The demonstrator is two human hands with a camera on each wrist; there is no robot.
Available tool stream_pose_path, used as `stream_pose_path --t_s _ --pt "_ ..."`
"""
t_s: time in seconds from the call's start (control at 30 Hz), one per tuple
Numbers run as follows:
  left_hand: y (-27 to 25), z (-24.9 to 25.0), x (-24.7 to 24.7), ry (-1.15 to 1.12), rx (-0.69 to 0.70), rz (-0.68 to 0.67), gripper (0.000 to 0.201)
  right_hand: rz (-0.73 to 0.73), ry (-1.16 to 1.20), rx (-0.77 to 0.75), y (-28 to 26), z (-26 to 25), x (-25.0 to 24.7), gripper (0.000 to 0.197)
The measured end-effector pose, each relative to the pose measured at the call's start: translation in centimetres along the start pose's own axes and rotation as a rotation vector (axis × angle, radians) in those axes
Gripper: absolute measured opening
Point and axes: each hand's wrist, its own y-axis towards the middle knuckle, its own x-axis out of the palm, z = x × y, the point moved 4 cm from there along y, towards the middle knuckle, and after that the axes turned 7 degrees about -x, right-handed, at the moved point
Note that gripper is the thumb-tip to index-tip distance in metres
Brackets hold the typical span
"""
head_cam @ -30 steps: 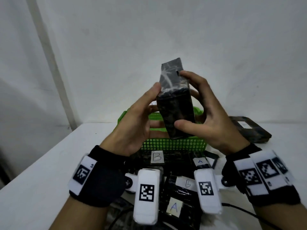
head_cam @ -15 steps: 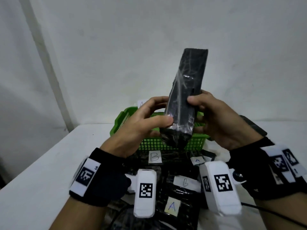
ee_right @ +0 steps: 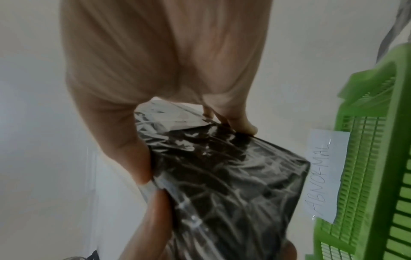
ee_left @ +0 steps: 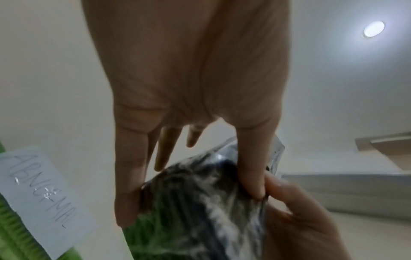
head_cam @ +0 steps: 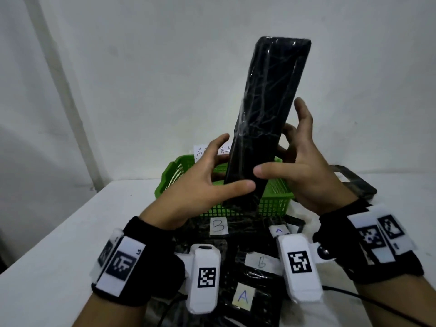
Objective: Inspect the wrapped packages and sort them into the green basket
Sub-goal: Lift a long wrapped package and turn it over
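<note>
A long black package (head_cam: 266, 114) wrapped in clear film stands nearly upright in the air above the green basket (head_cam: 273, 204), tilted a little to the right. My left hand (head_cam: 200, 187) pinches its lower end from the left, thumb in front and fingers behind. My right hand (head_cam: 304, 166) holds the lower end from the right, thumb on the front face, with the upper fingers spread loose. The film-wrapped package (ee_right: 224, 184) fills the right wrist view, and the left wrist view shows fingers on the same package (ee_left: 200, 202).
Several more black wrapped packages lie near me on the white table (head_cam: 59, 244), with paper tags marked B (head_cam: 218, 226) and A (head_cam: 243, 296). Another dark package (head_cam: 354, 185) lies to the right of the basket. A paper label (ee_right: 322, 176) reading ABNORMAL hangs on the basket's far side.
The package has been turned between both hands and raised, so its long face now points up and towards me. The right fingers have loosened and spread.
</note>
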Motion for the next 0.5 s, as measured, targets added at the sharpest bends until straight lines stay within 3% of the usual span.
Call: stream_pose_path --t_s 0.13,0.27,0.37,0.43,0.5 --pt "0.4 -0.5 -0.7 0.11 0.061 0.051 0.091 -0.048 0.236 0.106 0.1 -1.1 0.4 0.136" --pt "0.5 -0.8 -1.3 0.339 0.135 0.155 0.096 -0.112 0.338 0.149 -0.3 -3.4 0.3 0.114" --pt "0.4 -0.5 -1.6 0.421 0.198 0.274 0.074 -0.197 0.414 0.085 -0.6 -4.8 1.1 0.105" --pt "0.3 -0.2 -1.7 0.458 0.247 0.32 0.053 -0.172 0.421 0.078 -0.5 -5.2 1.4 0.096" --pt "0.4 -0.3 -1.6 0.47 0.242 0.33 0.05 -0.124 0.377 0.067 -0.4 -4.9 1.5 0.084"
